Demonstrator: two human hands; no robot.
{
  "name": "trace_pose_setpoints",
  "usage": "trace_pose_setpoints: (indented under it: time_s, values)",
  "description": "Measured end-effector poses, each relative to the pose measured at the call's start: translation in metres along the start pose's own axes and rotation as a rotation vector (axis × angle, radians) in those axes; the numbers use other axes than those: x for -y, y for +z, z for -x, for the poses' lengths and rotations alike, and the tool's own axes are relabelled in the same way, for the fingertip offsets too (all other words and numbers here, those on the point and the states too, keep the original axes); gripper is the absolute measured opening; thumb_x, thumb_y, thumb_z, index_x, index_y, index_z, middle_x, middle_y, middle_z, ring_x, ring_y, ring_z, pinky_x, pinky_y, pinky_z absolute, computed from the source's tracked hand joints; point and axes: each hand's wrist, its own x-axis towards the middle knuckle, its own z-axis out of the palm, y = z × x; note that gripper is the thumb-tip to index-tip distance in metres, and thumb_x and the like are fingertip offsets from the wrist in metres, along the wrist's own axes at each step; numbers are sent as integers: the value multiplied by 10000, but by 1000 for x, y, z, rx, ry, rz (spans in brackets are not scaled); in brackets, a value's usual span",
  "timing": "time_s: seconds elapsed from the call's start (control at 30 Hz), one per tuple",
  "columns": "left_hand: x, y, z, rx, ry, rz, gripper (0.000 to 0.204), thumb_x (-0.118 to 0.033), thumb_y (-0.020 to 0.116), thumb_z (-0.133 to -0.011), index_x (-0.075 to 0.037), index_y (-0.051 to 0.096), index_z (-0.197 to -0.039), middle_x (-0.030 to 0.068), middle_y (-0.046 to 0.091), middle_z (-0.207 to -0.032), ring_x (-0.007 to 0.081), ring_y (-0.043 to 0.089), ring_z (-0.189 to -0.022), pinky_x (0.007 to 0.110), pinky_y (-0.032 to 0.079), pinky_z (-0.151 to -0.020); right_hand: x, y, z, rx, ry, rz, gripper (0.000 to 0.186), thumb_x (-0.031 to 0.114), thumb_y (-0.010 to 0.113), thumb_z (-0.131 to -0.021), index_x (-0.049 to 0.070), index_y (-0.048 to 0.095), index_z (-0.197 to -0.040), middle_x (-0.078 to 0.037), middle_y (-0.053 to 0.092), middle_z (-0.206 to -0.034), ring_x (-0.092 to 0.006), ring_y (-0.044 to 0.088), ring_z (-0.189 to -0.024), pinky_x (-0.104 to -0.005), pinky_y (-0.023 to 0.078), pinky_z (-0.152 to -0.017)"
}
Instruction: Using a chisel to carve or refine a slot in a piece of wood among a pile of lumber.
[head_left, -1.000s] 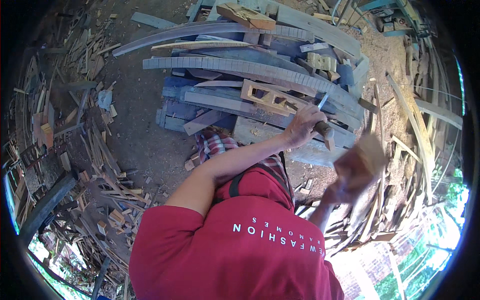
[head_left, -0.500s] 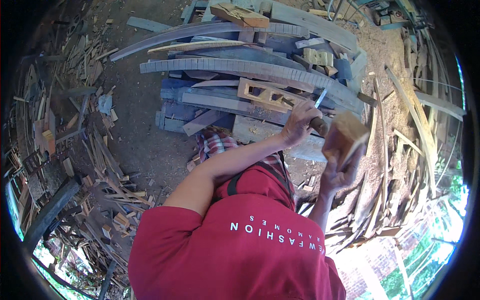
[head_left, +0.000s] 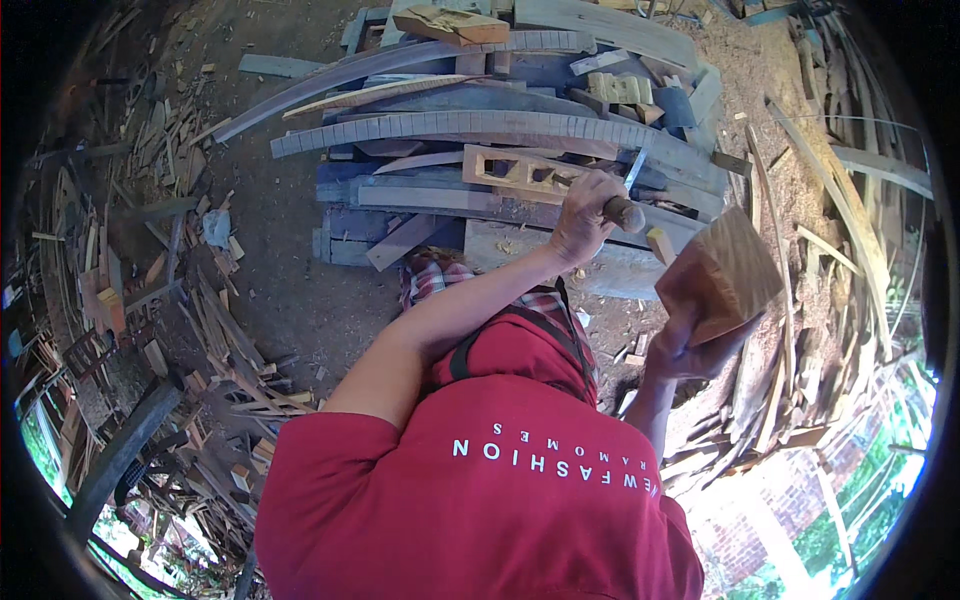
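Observation:
My left hand (head_left: 586, 222) is closed round the wooden handle of a chisel (head_left: 624, 214), whose butt points right. The chisel's other end reaches left to a pale wooden piece (head_left: 515, 173) with squarish holes cut in it, lying across the timbers. To the right, my right hand (head_left: 690, 345) grips a chunky reddish-brown wooden mallet (head_left: 728, 275) from below. The mallet is held apart from the chisel's butt, and its handle is hidden. A thin shiny metal strip (head_left: 635, 168) stands just beyond my left hand; its kind is unclear.
Long curved beams (head_left: 440, 124) with close crosswise lines lie over stacked boards (head_left: 420, 195). A wooden block (head_left: 450, 24) rests at the far end. Scrap wood (head_left: 225, 330) is heaped at the left, and long offcuts (head_left: 830, 230) with wood shavings are on the right.
The mallet in my right hand has swung right, away from the chisel's butt. My left hand keeps its grip on the chisel, and the view has shifted slightly.

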Motion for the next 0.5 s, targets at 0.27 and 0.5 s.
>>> trace_pose_setpoints:
  time_s: [0.27,0.5]
  values:
    - [5,7,1,-41,19,-77,468,67,784,-631,-93,607,-1033,84,626,-981,331,606,-950,433,473,-828,-14,0,-2,27,-106,106,758,264,759,-870,-65,448,-1479,-199,599,-1379,-302,652,-1150,-383,564,-934]
    - [2,15,-1,-75,25,-91,392,26,788,-658,-127,605,-969,82,574,-917,340,578,-909,460,451,-784,-48,6,6,191,-85,189,721,177,752,-841,-32,480,-1475,-200,608,-1379,-297,624,-1221,-414,519,-1028]
